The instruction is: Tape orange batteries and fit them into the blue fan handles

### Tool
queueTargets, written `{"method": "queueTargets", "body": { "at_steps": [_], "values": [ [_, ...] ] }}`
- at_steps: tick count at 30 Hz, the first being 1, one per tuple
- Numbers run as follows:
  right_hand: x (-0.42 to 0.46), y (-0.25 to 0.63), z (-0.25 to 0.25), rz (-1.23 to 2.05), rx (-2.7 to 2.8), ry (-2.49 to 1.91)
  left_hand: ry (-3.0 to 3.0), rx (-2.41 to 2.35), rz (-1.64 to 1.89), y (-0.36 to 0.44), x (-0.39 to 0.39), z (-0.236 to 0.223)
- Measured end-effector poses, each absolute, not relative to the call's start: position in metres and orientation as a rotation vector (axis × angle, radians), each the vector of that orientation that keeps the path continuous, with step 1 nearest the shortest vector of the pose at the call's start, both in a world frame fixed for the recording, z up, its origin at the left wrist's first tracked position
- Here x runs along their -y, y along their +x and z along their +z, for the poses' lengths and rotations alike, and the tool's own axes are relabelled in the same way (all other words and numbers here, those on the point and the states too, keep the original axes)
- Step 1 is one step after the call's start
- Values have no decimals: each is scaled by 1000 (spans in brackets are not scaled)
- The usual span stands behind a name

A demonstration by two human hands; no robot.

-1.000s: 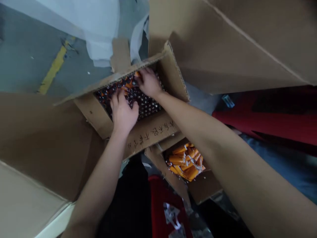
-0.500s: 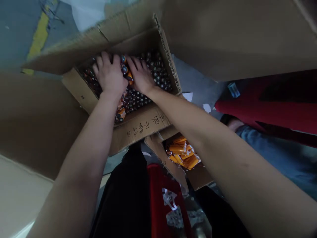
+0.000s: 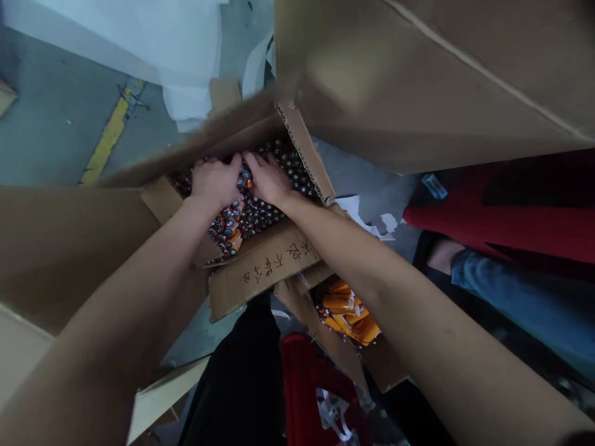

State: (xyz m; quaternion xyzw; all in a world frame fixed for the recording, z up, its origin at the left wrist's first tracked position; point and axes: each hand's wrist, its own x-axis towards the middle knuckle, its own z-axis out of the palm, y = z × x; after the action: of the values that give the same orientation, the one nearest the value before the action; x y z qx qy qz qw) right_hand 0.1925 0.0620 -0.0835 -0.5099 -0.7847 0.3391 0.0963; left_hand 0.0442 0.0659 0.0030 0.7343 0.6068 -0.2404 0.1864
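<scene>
An open cardboard box (image 3: 264, 266) with handwriting on its front flap is packed with several upright orange-and-black batteries (image 3: 260, 210). My left hand (image 3: 214, 181) and my right hand (image 3: 268, 178) reach into it side by side, fingers curled down around a clump of batteries between them. The fingertips are buried among the batteries. A row of batteries at the box's near left (image 3: 225, 226) leans outward.
A smaller open box (image 3: 385, 371) below holds orange packets (image 3: 348, 310). Large cardboard sheets lie at left (image 3: 56, 241) and top right (image 3: 418, 80). White sheets (image 3: 153, 43) and a yellow floor line (image 3: 105, 139) show at the back. Another person's jeans leg (image 3: 520, 297) is at right.
Both hands have drawn closer together over the batteries and curled tighter. The camera view shifted, so the box sits lower in the picture than half a second ago.
</scene>
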Motion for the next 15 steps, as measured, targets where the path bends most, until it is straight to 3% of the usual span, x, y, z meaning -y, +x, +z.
{"method": "queueTargets", "body": {
  "at_steps": [9,15],
  "values": [
    [-57,193,-81,1093,2240,-1565,1936,-1758,-799,55,-78,8],
    [-63,206,-80,1081,1972,-1407,1888,-1674,-294,61,-76,23]
  ]
}}
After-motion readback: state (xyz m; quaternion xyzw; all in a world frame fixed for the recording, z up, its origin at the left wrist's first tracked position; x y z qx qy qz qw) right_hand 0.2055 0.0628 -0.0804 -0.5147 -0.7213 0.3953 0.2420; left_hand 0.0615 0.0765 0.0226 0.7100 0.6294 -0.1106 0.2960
